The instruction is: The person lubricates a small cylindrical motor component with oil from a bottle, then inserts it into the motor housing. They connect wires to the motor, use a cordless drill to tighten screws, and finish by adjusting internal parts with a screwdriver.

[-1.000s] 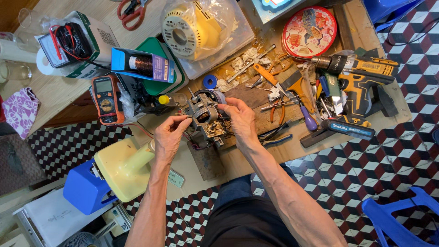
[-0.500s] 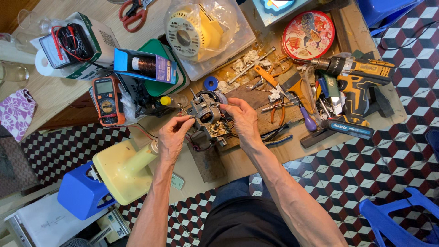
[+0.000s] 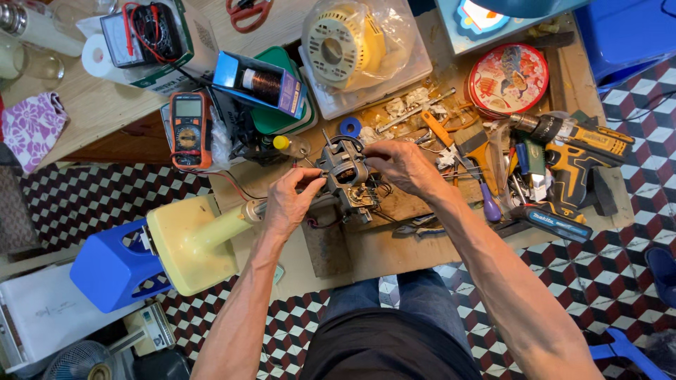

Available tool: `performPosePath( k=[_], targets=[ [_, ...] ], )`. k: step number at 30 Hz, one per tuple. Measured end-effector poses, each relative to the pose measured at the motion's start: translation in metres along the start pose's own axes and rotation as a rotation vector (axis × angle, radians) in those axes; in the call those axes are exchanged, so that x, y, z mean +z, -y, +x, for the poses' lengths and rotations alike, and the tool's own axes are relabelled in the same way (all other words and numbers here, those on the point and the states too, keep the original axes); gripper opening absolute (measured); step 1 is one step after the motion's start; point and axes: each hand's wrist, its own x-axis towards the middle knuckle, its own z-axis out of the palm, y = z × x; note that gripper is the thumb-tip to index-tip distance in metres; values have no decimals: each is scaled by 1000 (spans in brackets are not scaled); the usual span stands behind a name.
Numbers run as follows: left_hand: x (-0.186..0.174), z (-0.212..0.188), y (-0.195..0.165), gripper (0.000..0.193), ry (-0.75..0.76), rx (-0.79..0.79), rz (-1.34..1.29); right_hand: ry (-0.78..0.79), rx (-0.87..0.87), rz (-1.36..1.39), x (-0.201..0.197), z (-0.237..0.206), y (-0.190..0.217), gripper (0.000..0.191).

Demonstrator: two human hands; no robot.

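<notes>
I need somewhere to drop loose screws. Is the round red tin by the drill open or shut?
Shut. The round red tin shows its whole printed lid facing up, seated inside the rim, with nothing of the inside visible. It lies flat on the wooden bench.

you're in a small repair workshop, the kind set up in a home. the low wooden bench point(image 3: 394, 253) is crowded with loose tools: a yellow cordless drill point(image 3: 577, 151), screwdrivers point(image 3: 486, 200), an orange multimeter point(image 3: 189, 130), an analog meter point(image 3: 144, 32) with red and black leads, and red scissors point(image 3: 248, 13). a stripped fan motor point(image 3: 345, 176) sits mid-bench, a pale yellow fan base point(image 3: 186, 243) beside it. the patterned tile floor point(image 3: 563, 281) and blue plastic stool point(image 3: 105, 271) suggest a household setting.
</notes>
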Motion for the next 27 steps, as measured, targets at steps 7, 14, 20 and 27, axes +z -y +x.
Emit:
performPosePath(
  k=[7, 14, 20, 27],
  targets=[
    [-11, -1, 17, 21, 16, 32, 7, 84, 38, 16, 6, 8, 9, 25],
    [-11, -4, 22, 20, -4, 15, -8, 53, -61, -2, 13, 11, -1, 24],
    [-11, -15, 15, 22, 7, 19, -46, 34, 218, 171, 17, -15, -10, 37],
    [8, -17, 2, 24, 37, -76, -34, -11, 344, 413, 36, -69, -28, 45]
  ],
)
